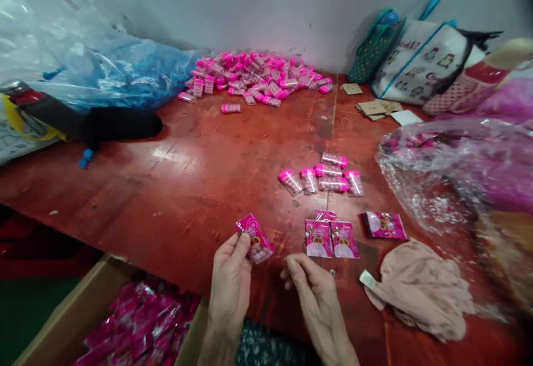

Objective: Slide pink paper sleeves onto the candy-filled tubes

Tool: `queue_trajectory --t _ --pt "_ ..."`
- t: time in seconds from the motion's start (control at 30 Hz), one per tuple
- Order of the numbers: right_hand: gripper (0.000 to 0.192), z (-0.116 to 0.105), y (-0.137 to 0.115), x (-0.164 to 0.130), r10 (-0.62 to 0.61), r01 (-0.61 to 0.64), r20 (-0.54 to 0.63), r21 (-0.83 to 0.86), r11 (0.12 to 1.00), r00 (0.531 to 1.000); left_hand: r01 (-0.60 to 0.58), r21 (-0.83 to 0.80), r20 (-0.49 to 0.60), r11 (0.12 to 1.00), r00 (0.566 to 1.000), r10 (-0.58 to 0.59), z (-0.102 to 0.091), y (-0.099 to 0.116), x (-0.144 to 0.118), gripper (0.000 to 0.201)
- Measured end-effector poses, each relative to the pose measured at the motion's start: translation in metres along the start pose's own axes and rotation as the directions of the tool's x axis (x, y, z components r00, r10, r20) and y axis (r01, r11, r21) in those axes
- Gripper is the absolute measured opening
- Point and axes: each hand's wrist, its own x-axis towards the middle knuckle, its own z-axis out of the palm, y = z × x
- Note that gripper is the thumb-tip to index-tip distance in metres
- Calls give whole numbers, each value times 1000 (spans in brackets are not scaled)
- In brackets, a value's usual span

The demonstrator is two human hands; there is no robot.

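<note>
My left hand (232, 269) pinches a pink printed packet (259, 244) between thumb and fingers, held tilted above the table's near side; pale round shapes show at its lower end. To the right of it, my right hand (310, 285) is closed with thumb against curled fingers; what lies between them, if anything, is hidden. Just beyond that hand lie flat pink packets (318, 238), and a small stack of similar packets (385, 225) sits farther right. Several small clear tubes with pink caps (332, 184), filled with pinkish beads or candies, lie grouped behind the flat packets.
A large heap of pink-capped tubes (254, 74) lies by the wall. An open cardboard box (62, 310) of pink packets stands below the table edge at left. A crumpled pink cloth (420, 285), clear plastic bag (416, 171), blue plastic bag (137, 69) and black-handled object (120, 123) surround the red table.
</note>
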Motion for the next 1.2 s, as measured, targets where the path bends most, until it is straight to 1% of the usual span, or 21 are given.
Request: queue_trajectory --t 0.03,0.1,0.2,0.3,0.4,0.5,0.57,0.63,0.7,0.77,0.83,0.9,0.97,1.07,1.2 --pt "22 -1 -1 2 -26 26 -48 -2 1000 998 17 -7 8 1000 1000 -17 0 0 0 14" --pt "14 -3 -5 4 -96 95 -91 -8 995 991 70 -27 19 997 997 -70 2 -2 -1 15" --pt "12 -2 -8 5 -189 188 -100 -21 982 977 163 -57 28 985 986 -162 5 -6 -5 20" --pt "14 -1 -8 4 -249 244 -138 -56 968 958 231 -66 43 971 973 -229 6 -9 -7 23" --pt "17 -2 -10 5 -312 307 -148 -58 950 938 237 -41 47 971 971 -235 6 -10 -6 25" --pt "16 -4 -14 7 -377 374 -99 -45 926 921 222 -4 47 975 974 -221 6 -8 -6 26" --pt "17 -4 -15 8 -392 390 -75 -38 920 917 222 8 58 975 973 -222 7 -6 -7 27" --pt "17 -4 -13 7 -378 378 -63 -17 926 924 232 4 67 973 971 -231 7 -5 -7 27" --pt "16 -3 -9 6 -311 313 -60 25 949 948 232 -1 65 973 971 -231 8 -5 -7 25" --pt "14 -1 -6 5 -198 201 -37 106 974 980 203 1 40 979 978 -203 9 -7 -7 23" --pt "13 1 -2 5 -72 72 -5 199 977 997 156 13 8 988 988 -156 10 -10 -8 19" --pt "16 6 -1 5 37 -32 -15 260 965 999 115 34 -12 993 993 -115 10 -13 -9 15" --pt "24 11 -1 5 111 -92 -60 265 960 992 77 63 -19 995 997 -76 9 -15 -10 10" --pt "33 17 -3 5 117 -93 -97 230 969 988 3 111 -25 994 1000 -1 9 -18 -13 8" --pt "28 20 -1 6 89 -64 -129 188 980 988 -56 160 -21 986 998 60 7 -23 -14 9"
